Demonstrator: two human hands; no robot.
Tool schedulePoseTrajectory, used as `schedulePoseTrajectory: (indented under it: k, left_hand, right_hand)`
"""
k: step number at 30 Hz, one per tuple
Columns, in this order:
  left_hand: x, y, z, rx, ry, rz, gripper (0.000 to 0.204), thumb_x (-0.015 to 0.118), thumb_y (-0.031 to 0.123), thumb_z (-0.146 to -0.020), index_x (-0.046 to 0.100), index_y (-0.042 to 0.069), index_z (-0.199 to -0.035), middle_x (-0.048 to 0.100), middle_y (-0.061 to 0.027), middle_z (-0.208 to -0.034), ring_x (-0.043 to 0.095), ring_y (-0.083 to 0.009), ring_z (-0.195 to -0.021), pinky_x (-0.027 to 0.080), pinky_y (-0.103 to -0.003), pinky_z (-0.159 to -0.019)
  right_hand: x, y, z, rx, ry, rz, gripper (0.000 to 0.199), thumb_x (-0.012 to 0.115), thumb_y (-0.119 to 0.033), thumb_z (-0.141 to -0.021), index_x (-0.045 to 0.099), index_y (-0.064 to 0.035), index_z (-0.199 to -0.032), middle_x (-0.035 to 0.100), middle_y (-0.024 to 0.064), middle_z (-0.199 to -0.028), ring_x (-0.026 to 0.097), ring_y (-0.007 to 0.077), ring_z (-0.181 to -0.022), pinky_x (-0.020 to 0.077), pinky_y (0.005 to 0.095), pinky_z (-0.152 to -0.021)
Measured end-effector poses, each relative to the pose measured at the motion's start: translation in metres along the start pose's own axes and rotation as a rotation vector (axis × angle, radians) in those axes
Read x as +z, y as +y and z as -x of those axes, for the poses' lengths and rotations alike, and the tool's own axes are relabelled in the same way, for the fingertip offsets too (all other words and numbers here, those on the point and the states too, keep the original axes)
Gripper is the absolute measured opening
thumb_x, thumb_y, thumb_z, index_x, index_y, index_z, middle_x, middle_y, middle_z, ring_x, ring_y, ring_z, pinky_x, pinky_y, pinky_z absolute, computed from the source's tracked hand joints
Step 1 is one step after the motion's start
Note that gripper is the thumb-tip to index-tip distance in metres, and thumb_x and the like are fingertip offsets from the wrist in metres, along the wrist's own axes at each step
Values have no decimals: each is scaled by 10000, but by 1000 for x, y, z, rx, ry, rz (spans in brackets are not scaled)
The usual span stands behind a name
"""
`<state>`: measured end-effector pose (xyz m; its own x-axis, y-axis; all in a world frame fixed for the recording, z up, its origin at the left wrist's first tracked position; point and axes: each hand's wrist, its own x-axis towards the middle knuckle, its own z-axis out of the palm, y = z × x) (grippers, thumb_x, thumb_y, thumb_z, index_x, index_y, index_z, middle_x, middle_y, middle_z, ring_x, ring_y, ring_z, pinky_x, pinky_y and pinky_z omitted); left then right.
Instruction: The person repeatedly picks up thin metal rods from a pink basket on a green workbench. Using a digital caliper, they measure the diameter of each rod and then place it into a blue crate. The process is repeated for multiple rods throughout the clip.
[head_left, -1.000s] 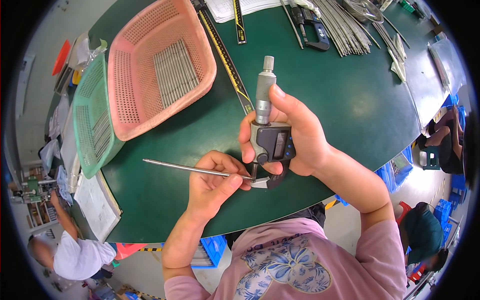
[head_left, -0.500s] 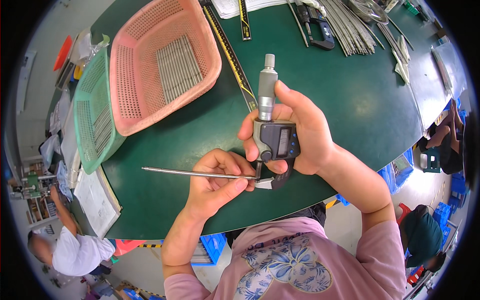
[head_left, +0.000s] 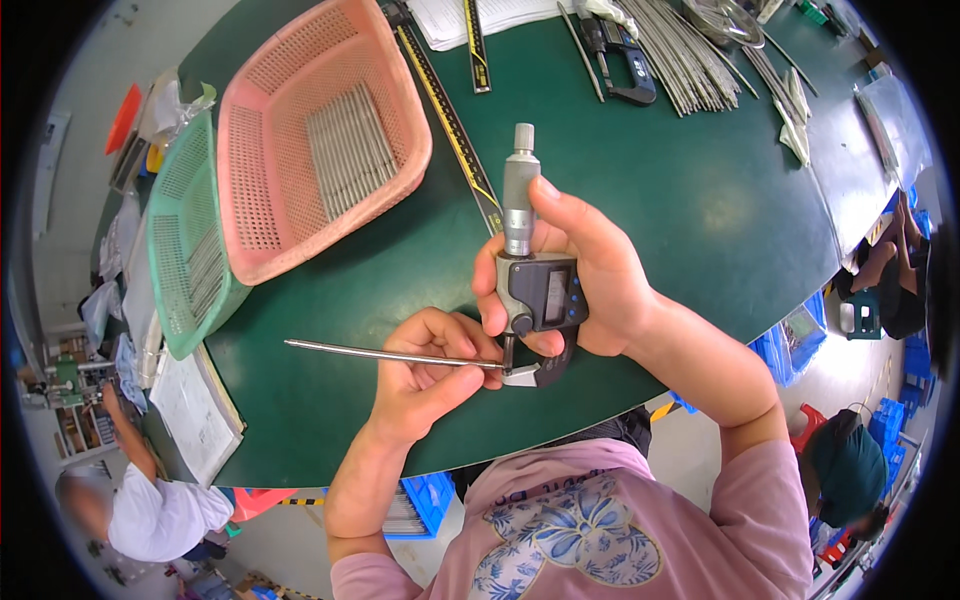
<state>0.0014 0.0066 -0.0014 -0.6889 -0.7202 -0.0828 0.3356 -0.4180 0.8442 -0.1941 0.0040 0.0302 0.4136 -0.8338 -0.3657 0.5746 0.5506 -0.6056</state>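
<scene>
My right hand [head_left: 590,265] is closed around a digital micrometer [head_left: 536,290], its grey thimble pointing away from me and its small screen facing up. A thin metal rod [head_left: 390,354] is pinched between the thumb and fingers of my left hand [head_left: 425,370]. The rod lies nearly level and points left. Its right end sits at the micrometer's jaws, between spindle and anvil; whether both touch it I cannot tell. Beyond my hands stands a pink basket [head_left: 268,255] holding a row of similar rods [head_left: 350,145].
A green basket [head_left: 170,310] with rods stands left of the pink one. Long black rulers [head_left: 448,115] lie ahead. Loose rods [head_left: 685,60] and a second micrometer [head_left: 632,75] are at the far right. Papers [head_left: 195,410] lie near left. Other people sit at both sides.
The micrometer and my right hand have shifted slightly left and nearer to me. The rod's right end has moved with the jaws, and my left hand still holds it.
</scene>
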Motion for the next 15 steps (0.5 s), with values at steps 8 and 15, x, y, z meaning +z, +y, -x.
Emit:
schedulePoseTrajectory:
  k: [8,15]
  left_hand:
    - [-19,41,6,146,311,2,247,532,85,-763,425,11,-973,559,-146,-808,610,-245,-675,527,-332,-610]
    - [-115,150,58,392,867,-798,232,472,92,-818,518,30,-1037,538,-24,-739,344,-22,-455,259,-161,-390]
  right_hand:
    - [2,3,-2,-44,-23,-149,643,226,-547,-855,524,22,-854,567,160,-654,475,165,-424,372,243,-338]
    - [14,9,-4,-67,57,-97,621,242,-534,-857,513,25,-840,535,168,-645,417,177,-394,352,254,-335]
